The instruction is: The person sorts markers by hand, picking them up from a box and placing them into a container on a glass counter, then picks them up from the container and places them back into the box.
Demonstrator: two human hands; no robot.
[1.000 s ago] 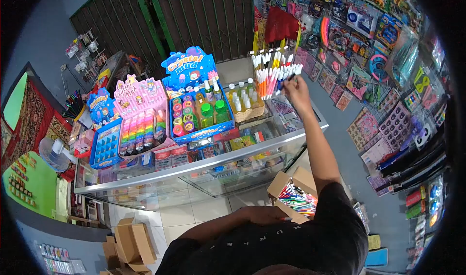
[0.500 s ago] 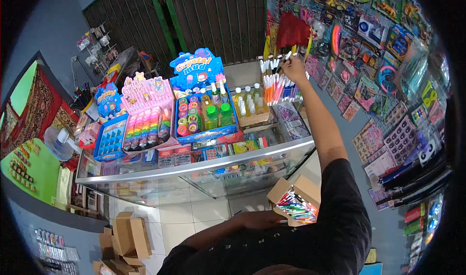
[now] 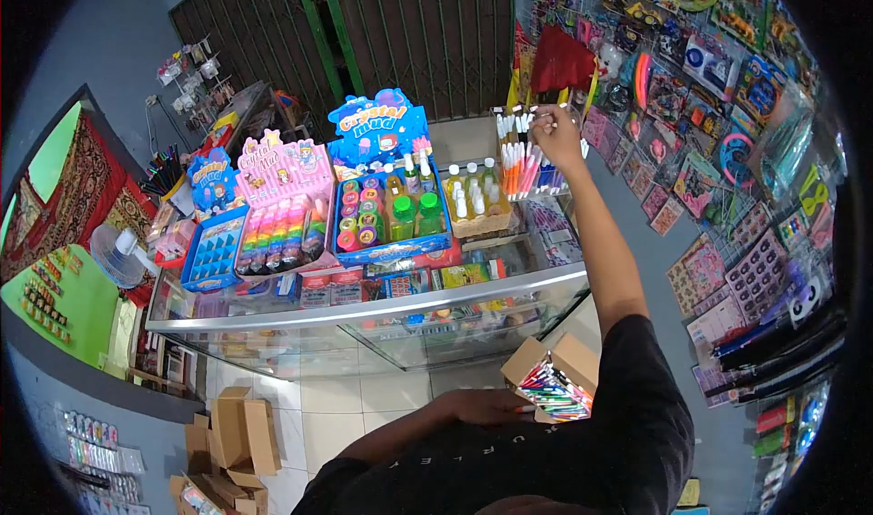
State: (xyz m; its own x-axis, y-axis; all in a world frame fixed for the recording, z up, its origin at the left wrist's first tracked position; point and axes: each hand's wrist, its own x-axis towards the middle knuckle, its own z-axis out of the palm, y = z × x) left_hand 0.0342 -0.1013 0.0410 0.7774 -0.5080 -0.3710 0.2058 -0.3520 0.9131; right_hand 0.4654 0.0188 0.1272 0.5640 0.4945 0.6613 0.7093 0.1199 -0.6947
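Observation:
My right hand (image 3: 558, 136) is stretched out at the far right of the glass counter, over a clear holder packed with pens (image 3: 520, 165). Its fingers are pinched around a pen at the back of the holder, mostly covered by the hand. Close to my body, my left hand (image 3: 488, 408) is curled, and the pale end of a pen (image 3: 525, 409) pokes out of it. Just beyond that hand, an opened cardboard box (image 3: 576, 360) is filled with loose colourful pens (image 3: 556, 389).
On the glass counter (image 3: 382, 307) stand a blue display box (image 3: 393, 253), a pink one (image 3: 284, 171), a blue compartment tray (image 3: 214, 251) and a basket of bottles (image 3: 480, 224). Toys (image 3: 727, 151) hang on the right wall. Cardboard boxes (image 3: 233, 433) lie at lower left.
My right hand has lowered slightly into the pen holder, and the pen in it is now less visible. My left hand stays by my body. The view has shifted a little.

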